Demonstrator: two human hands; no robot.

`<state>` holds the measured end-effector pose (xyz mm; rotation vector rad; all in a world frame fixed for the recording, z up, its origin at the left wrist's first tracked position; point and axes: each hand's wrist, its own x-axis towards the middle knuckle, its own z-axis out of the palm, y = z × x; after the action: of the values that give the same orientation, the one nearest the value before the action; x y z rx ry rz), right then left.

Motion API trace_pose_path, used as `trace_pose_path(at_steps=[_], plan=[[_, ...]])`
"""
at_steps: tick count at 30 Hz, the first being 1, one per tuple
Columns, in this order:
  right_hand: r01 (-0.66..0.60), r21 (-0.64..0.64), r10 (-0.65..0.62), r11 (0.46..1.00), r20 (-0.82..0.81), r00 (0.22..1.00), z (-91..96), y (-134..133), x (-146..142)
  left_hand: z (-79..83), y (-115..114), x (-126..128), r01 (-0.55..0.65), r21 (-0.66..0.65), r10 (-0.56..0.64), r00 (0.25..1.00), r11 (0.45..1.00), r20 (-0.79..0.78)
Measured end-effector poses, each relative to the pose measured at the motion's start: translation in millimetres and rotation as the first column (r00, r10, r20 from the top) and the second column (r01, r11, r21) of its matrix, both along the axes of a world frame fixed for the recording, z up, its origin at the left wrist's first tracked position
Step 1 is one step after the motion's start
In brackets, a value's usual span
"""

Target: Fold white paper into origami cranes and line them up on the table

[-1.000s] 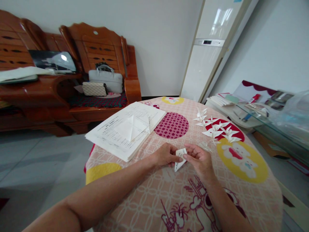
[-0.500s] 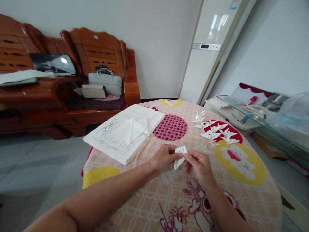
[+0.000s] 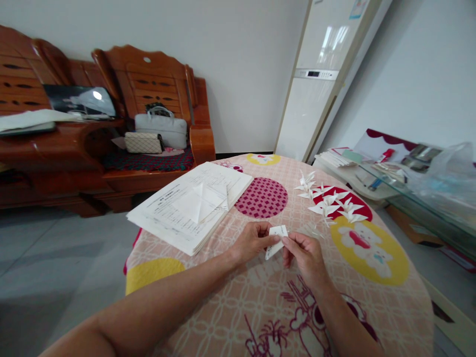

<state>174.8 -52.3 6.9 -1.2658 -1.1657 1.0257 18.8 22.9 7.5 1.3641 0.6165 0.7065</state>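
A small folded piece of paper [image 3: 274, 250], white with some print on it, is held between my two hands above the table. My left hand [image 3: 255, 241] pinches its left side, the thumb lying across the front. My right hand [image 3: 304, 250] grips the right edge between thumb and fingers. Part of the paper is hidden behind the fingertips. Several white paper cranes [image 3: 334, 203] lie in a group beyond my right hand. To the left, a square of folded paper [image 3: 203, 202] rests on a stack of printed sheets [image 3: 163, 220].
A patterned cloth covers the round table [image 3: 223, 307]. Behind it stands a wooden chair [image 3: 148, 74] with a grey bag [image 3: 167, 130] and a quilted purse [image 3: 143, 143]. A tall air conditioner [image 3: 308, 109] is at the back. A glass shelf [image 3: 416, 198] with clutter stands at the right.
The lower tip of the folded paper has shifted slightly left and up. Both hands keep their hold at nearly the same spot. The camera view has moved very slightly.
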Motion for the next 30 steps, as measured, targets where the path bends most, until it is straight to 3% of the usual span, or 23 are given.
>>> trace_pose_path(at_steps=[8, 16, 25, 30], plan=[[-0.035, 0.010, 0.035, 0.999, 0.014, 0.999, -3.7, 3.6, -3.2, -4.3, 2.3, 2.1, -0.091, -0.090, 0.096, 0.993, 0.992, 0.062], [-0.046, -0.013, 0.044, 0.999, -0.164, 0.985, -10.9, 5.2, -4.2, -0.5, 2.1, -1.8, -0.056, -0.029, 0.055, 0.998, 0.998, -0.026], [-0.116, -0.094, 0.103, 0.989, -0.127, 0.986, -6.6, 2.2, -5.9, 4.4, 1.4, -1.2, -0.101, -0.035, 0.101, 0.995, 0.994, -0.001], [-0.135, -0.116, 0.115, 0.984, -0.168, 0.979, -6.4, 1.9, -6.3, 2.6, 2.0, -1.2, -0.135, 0.060, 0.135, 0.991, 0.989, 0.013]])
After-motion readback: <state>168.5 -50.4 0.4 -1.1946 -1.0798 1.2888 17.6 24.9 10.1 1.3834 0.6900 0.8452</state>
